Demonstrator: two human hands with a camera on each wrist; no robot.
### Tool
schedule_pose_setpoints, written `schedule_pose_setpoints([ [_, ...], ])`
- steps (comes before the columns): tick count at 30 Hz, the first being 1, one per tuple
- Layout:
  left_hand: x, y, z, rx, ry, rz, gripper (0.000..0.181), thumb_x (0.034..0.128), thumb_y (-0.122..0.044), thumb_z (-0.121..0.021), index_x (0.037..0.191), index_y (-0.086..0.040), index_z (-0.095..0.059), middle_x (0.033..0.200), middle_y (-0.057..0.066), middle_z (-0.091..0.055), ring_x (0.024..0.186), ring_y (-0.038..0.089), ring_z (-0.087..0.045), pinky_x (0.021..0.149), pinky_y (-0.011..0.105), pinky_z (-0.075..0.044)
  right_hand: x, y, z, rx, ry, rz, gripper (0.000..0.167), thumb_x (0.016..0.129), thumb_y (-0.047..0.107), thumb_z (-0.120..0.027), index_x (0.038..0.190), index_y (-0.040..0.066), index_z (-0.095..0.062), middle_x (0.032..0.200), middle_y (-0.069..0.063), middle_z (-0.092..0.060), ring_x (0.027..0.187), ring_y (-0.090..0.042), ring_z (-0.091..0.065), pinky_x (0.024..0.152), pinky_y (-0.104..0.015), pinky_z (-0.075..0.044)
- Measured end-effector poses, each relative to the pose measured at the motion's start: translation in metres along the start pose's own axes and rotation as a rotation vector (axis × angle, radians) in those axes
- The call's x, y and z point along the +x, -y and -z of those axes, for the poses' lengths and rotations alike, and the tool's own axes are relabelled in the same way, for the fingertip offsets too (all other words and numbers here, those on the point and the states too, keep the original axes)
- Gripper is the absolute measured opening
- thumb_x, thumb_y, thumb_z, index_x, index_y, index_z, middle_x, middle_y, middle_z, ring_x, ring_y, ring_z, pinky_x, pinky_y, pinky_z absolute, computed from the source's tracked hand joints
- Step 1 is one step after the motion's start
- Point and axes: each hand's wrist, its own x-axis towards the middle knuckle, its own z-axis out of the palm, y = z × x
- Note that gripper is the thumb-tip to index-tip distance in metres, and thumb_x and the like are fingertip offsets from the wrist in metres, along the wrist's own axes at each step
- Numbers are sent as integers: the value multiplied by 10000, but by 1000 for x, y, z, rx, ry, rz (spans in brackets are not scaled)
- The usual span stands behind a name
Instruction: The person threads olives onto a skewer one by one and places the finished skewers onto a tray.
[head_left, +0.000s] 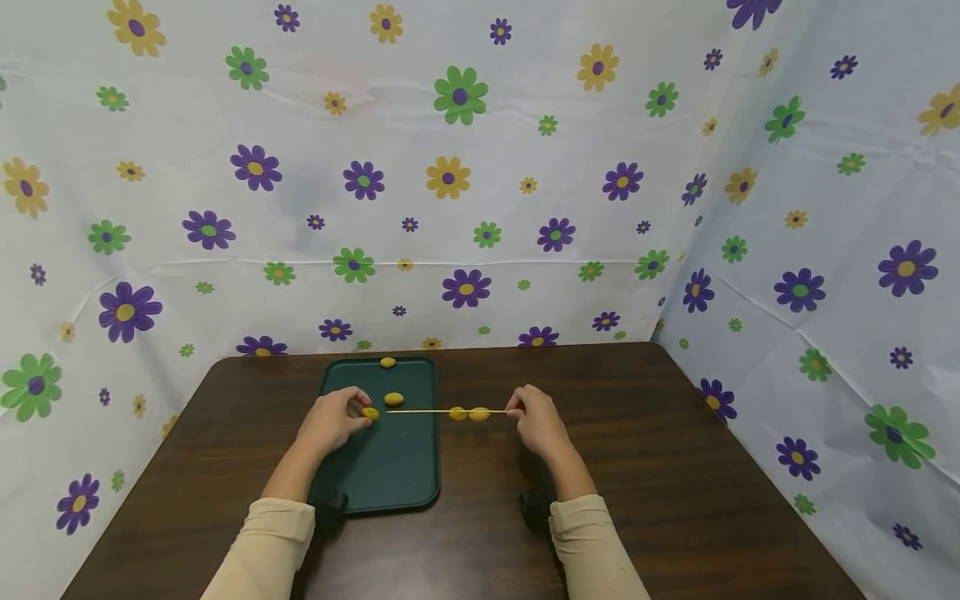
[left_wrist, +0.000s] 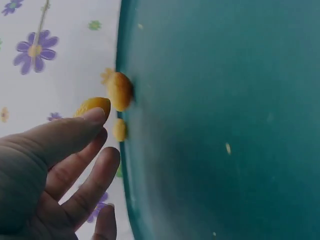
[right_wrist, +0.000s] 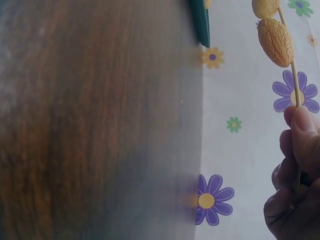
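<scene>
My left hand [head_left: 333, 421] is over the left part of the green tray [head_left: 382, 475]. Between thumb and fingertips it pinches a small yellow oval fruit [left_wrist: 95, 106]. To the right of the tray, my right hand [head_left: 537, 419] grips the end of a thin wooden skewer [head_left: 420, 411]. Two wrinkled yellow fruits, an inner one [right_wrist: 276, 44] and an outer one [head_left: 457, 413], are threaded on it side by side. The skewer's pointed end reaches left over the tray, a short gap from the pinched fruit. Fingers partly hide the skewer's held end.
Two more yellow fruits lie on the tray, one near the middle [head_left: 393, 399] and one at the far rim [head_left: 387, 362]. Light crumbs dot the tray. The dark wooden table [head_left: 637, 467] meets a flower-patterned cloth [head_left: 322, 217] behind and at the sides.
</scene>
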Motion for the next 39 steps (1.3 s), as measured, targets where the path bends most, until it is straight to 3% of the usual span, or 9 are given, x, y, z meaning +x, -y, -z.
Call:
schedule_pose_setpoints([
  [8, -13, -10, -1, -75, -55, -76, 159, 886, -90, -793, 1024, -98, -715, 994, 54, -715, 851, 196, -655, 807, 448, -565, 1, -1, -1, -5, -16, -2, 116, 917, 6, -713, 854, 79, -649, 842, -6, -556, 738, -167, -533, 683, -345, -499],
  [18, -19, -10, -7, -151, -50, -106, 164, 878, -106, -802, 1014, -118, -711, 949, 10, -725, 830, 158, -653, 798, 458, -535, -1, 0, -1, 11, -29, 7, 145, 911, -11, -715, 828, 86, -645, 834, -4, -559, 749, -175, -540, 718, -363, -504],
  [32, -24, -5, -15, -228, -100, -123, 176, 880, -130, -806, 1034, -114, -723, 947, 1, -728, 838, 157, -657, 808, 429, -516, -1, 0, -1, 6, 14, -5, 124, 920, -8, -703, 848, 81, -654, 834, -6, -547, 739, -174, -531, 700, -348, -507],
  [39, -26, 0, -20, -239, -112, -94, 184, 884, -149, -804, 1048, -119, -724, 935, -4, -714, 864, 168, -643, 830, 431, -515, -1, 0, -3, 2, 24, 3, 152, 923, -7, -701, 831, 97, -639, 832, 6, -549, 740, -164, -524, 700, -340, -494],
])
